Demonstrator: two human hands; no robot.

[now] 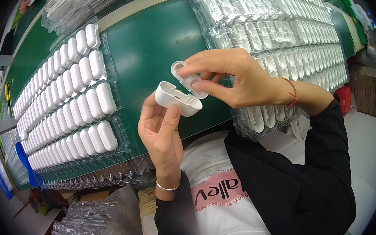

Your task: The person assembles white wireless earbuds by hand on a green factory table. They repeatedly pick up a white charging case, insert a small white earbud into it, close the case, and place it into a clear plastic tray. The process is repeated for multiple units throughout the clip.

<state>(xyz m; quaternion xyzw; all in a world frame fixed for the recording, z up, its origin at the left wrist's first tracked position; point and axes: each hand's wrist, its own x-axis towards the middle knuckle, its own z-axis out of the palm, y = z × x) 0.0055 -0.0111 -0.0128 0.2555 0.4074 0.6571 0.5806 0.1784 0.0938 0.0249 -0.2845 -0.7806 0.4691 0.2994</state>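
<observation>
My left hand [159,137] is closed round a white earbud case body [164,96], thumb on its front and the hollow side tilted up. Just above it, the fingers and thumb of my right hand [249,77] pinch a white earbud case lid [177,66], its hollow inside partly showing. The lid's lower end meets or nearly meets the body's right end; whether they are joined I cannot tell. Both pieces are held over the green table [154,37].
On the left, a clear plastic tray [110,64] carries rows of white rounded case pieces [92,101]. Stacked clear trays with hollow white shells [281,64] fill the right side. More clear trays [69,11] lie at the far left, and a plastic bundle [92,229] sits below the table.
</observation>
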